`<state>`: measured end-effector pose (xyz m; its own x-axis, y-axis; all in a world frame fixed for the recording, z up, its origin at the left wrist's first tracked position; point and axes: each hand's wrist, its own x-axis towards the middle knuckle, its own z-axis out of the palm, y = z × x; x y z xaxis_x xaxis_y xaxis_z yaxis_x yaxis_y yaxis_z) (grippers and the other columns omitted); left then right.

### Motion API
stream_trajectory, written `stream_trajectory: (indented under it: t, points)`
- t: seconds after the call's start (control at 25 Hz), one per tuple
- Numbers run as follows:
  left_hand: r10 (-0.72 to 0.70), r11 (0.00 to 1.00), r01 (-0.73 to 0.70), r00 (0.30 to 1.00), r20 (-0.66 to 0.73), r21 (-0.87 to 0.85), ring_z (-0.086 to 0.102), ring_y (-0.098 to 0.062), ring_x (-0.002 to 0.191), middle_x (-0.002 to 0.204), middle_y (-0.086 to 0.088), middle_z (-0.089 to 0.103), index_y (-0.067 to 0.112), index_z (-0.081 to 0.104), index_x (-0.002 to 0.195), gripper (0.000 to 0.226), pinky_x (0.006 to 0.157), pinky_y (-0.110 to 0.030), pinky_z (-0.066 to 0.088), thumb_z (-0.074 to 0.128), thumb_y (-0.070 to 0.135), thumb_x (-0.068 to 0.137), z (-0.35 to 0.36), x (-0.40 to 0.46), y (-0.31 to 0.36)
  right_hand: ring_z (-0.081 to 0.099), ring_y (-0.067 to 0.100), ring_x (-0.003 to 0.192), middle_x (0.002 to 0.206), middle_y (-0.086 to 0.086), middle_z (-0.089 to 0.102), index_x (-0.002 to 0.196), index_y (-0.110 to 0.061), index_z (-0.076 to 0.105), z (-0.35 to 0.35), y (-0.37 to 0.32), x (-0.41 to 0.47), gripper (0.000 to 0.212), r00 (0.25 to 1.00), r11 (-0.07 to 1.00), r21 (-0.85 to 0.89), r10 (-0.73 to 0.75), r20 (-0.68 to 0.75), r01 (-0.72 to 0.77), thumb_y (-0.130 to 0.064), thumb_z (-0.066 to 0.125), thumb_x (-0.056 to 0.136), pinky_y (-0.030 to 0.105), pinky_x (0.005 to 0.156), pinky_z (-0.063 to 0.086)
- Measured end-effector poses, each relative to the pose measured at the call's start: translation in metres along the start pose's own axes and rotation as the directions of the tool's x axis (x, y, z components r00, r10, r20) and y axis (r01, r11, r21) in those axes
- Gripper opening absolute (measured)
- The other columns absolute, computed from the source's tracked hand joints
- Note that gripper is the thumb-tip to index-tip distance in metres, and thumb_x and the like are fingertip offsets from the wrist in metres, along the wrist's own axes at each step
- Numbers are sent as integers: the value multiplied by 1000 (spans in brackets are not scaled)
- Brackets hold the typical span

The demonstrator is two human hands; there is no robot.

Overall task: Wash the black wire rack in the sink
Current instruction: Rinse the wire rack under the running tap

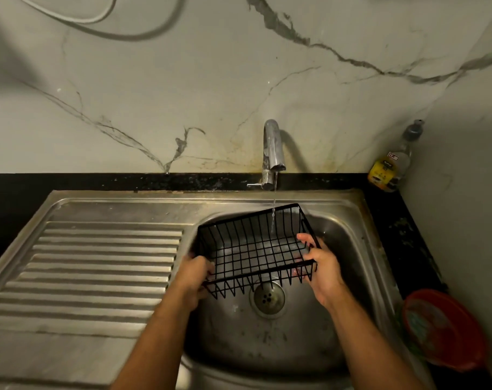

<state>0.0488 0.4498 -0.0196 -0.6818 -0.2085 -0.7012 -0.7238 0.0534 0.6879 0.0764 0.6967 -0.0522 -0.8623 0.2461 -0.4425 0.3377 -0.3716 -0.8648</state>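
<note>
The black wire rack [253, 243], a basket-shaped grid, hangs over the steel sink basin [348, 249], tilted with its open side toward me. My left hand [195, 273] grips its near left corner. My right hand [320, 263] grips its right side. A thin stream of water falls from the chrome tap [273, 147] into the rack's far right part. The drain [268, 298] shows below the rack's front edge.
A ribbed steel draining board [98, 263] lies left of the basin. A bottle with a yellow label [391, 164] stands in the back right corner on the black counter. A red bowl [444, 327] sits at the right. The marble wall rises behind.
</note>
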Motion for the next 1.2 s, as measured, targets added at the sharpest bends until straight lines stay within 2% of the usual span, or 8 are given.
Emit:
stream_trajectory:
  t: [0.08, 0.24, 0.36, 0.52, 0.64, 0.84, 1.08, 1.2]
  points:
    - [-101, 990, 109, 990, 94, -85, 46, -19, 60, 76, -6, 51, 15, 59, 83, 7, 61, -29, 42, 55, 10, 83, -9, -1, -6, 57, 26, 104, 128, 5, 60, 124, -15, 59, -5, 2, -2, 67, 997, 996, 69, -63, 37, 60, -10, 48, 58, 35, 72, 42]
    - [35, 954, 7, 990, 134, -300, 59, -25, 84, 93, -8, 66, 25, 58, 111, 55, 70, -37, 50, 34, -10, 76, -14, -2, -1, 57, 16, 117, 134, -1, 62, 128, -28, 59, -13, -7, 10, 72, 992, 991, 76, -117, 56, 113, 9, 43, 68, 36, 91, 44]
    - [181, 935, -129, 975, 131, -330, 62, -26, 92, 101, -7, 67, 26, 59, 114, 66, 73, -36, 49, 31, -17, 73, -3, 2, 7, 59, 14, 120, 125, -10, 67, 119, -48, 62, -15, -21, 24, 64, 975, 930, -319, -213, -63, 183, 7, 52, 87, 46, 105, 44]
    - [281, 905, -236, 956, 81, -354, 62, -22, 92, 108, -6, 67, 29, 60, 113, 69, 75, -37, 48, 29, -21, 75, 9, 21, 24, 52, 22, 124, 144, 4, 47, 145, -31, 43, -1, -38, 1, 65, 873, 535, -837, -455, -175, 111, -2, 61, 90, 29, 93, 46]
    - [307, 898, -254, 947, 96, -359, 63, -27, 103, 119, -14, 66, 26, 61, 113, 70, 76, -38, 49, 31, -21, 71, 23, 31, 26, 50, 17, 120, 134, 3, 52, 134, -24, 57, 22, -39, -9, 47, 747, 137, -937, -645, 161, 321, -7, 57, 90, 30, 98, 49]
    - [358, 883, -257, 910, 210, -392, 65, -27, 108, 115, -14, 70, 22, 67, 120, 75, 77, -41, 51, 48, 0, 51, 44, 43, 24, 59, 18, 113, 131, 8, 58, 134, -17, 58, 42, -47, 38, 41, 830, 560, -815, -519, -204, 150, -8, 51, 95, 23, 90, 49]
    - [403, 894, -328, 886, 229, -304, 69, -34, 112, 115, -12, 75, 22, 67, 124, 45, 91, -51, 54, 65, 5, 83, 60, 53, 36, -20, 44, 146, 157, 30, -23, 152, -5, -19, 111, -9, 55, 100, 911, 209, -978, -397, -108, -25, -23, 59, 92, 47, 122, -4]
    - [360, 908, -271, 896, 262, -320, 70, -35, 110, 115, -14, 75, 19, 66, 126, 33, 97, -55, 53, 60, 8, 96, 59, 62, 39, -35, 35, 141, 152, 22, -38, 152, -10, -21, 114, -7, 58, 100, 940, 118, -985, -330, 82, 127, -12, 58, 92, 48, 122, -9]
